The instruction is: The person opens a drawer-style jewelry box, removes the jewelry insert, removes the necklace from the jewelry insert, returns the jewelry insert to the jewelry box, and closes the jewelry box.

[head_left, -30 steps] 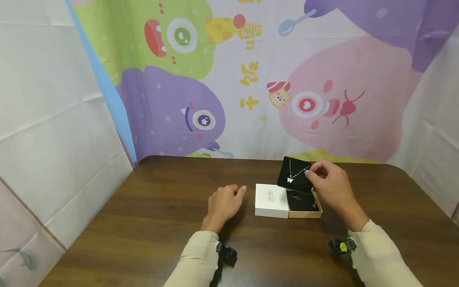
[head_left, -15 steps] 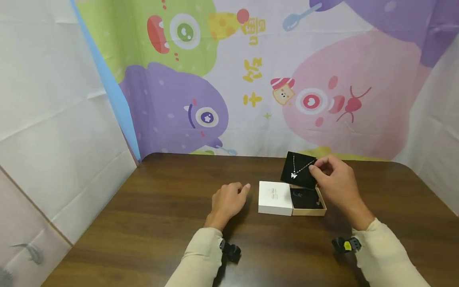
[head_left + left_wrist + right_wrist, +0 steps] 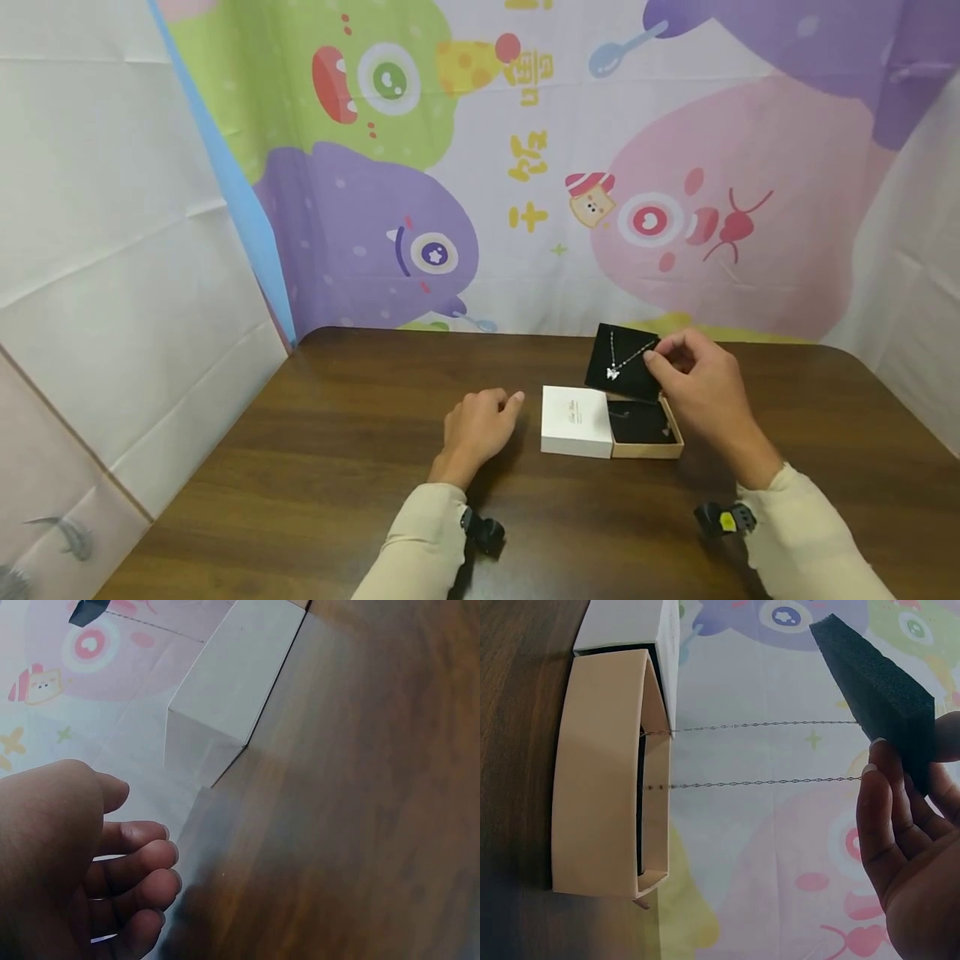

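My right hand pinches the right edge of a black foam pad between thumb and fingers. Across the pad's face hangs a silver necklace with a small butterfly-like pendant. In the right wrist view two strands of chain stretch from the pad down into the tan drawer of a jewellery box. That drawer is pulled out of its white sleeve and has a black lining. Left of the box, my left hand holds nothing, its fingers loosely curled; whether it touches the table cannot be told.
The box stands on a brown wooden table. Behind the table's far edge hangs a cloth printed with cartoon monsters. Pale panels close off both sides. Each wrist wears a small black camera.
The foam pad has risen slightly, away from the drawer, with my right hand still pinching it. The head view has shifted a little. My left hand stays by the box.
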The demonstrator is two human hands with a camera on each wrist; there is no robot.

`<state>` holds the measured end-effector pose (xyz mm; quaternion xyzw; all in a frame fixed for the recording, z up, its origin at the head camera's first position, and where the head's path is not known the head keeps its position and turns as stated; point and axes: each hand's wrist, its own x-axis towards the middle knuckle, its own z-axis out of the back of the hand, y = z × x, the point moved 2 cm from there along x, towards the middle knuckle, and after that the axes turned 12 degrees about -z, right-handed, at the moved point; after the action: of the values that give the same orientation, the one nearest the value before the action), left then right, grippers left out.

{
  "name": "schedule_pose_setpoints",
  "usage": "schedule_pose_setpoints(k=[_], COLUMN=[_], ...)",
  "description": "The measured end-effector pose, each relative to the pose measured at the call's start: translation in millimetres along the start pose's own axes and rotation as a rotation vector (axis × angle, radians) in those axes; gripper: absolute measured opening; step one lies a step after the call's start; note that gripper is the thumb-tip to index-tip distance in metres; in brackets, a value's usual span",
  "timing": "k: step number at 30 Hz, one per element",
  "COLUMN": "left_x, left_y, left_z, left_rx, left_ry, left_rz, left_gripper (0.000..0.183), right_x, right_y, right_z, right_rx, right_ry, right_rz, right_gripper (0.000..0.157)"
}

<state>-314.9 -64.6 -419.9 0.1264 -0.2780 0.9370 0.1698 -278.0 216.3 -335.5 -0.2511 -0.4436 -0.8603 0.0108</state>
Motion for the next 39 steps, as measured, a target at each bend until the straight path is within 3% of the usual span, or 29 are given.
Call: schedule_pose_setpoints(k=[39], left_x=[-0.4], left_y=[1.5], left_z=[-1.0], left_rx=[-0.005], left_ry=[-0.002], left_rz=[-0.005], left_gripper=[0.042], right_x=[-8], right_y=[16], right_z=[1.8], right_rx=[0.092], right_ry=[-0.062], right_rz=[0.104], right_gripper=[0.012])
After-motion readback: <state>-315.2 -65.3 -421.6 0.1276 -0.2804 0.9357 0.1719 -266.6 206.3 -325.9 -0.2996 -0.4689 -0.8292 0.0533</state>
